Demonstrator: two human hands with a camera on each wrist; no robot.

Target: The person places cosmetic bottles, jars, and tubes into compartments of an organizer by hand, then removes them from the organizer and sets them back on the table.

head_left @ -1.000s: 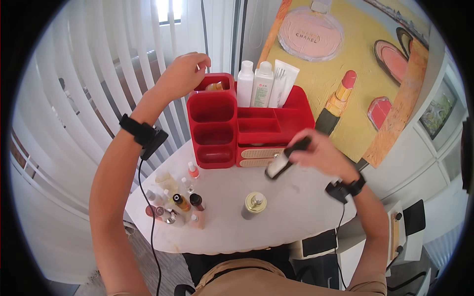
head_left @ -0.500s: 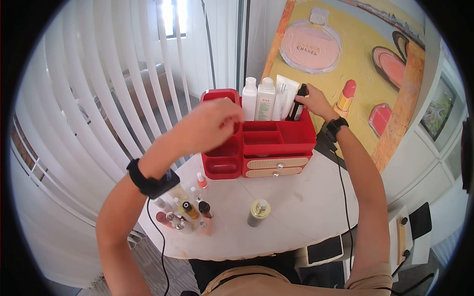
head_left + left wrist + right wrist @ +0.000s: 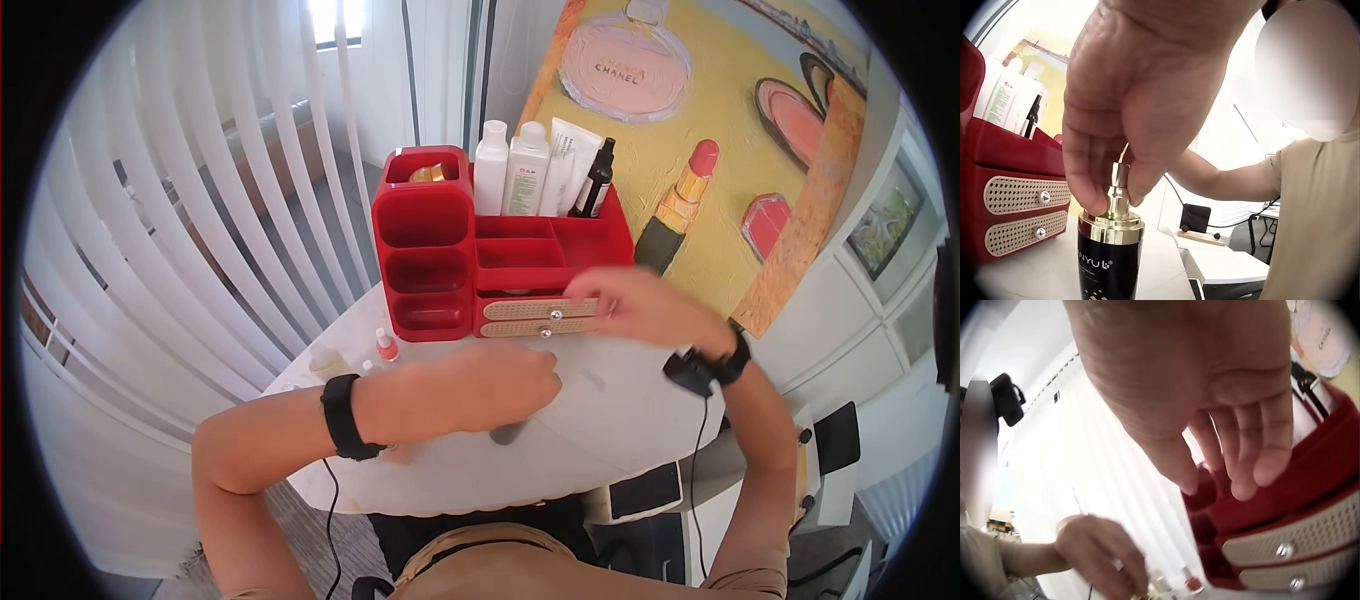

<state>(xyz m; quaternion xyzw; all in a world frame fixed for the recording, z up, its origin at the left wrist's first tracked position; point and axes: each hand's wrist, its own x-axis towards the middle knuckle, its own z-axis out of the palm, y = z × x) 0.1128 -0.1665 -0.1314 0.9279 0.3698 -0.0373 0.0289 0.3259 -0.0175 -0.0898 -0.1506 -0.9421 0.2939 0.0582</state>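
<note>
My left hand [image 3: 485,385] reaches across the table front. In the left wrist view, its thumb and fingers pinch the gold pump top of a dark pump bottle [image 3: 1109,265], which stands upright. From the head view, that hand covers most of the bottle. My right hand [image 3: 645,305] holds nothing, fingers loosely bent, in front of the red organizer [image 3: 520,278] near its woven-front drawers [image 3: 510,310]. A black spray bottle [image 3: 596,182] stands in the organizer's back right, beside a white tube [image 3: 570,160] and two white bottles [image 3: 490,170].
A small coral bottle [image 3: 387,347] stands by the organizer's left front corner. Other small bottles are mostly hidden under my left forearm. Behind the organizer leans a large painting [image 3: 640,150]. White vertical blinds [image 3: 240,200] hang at the left.
My right hand has placed the black spray bottle into the organizer, let go and drawn back. The left hand has moved from the organizer's left side down to the pump bottle and pinches it.
</note>
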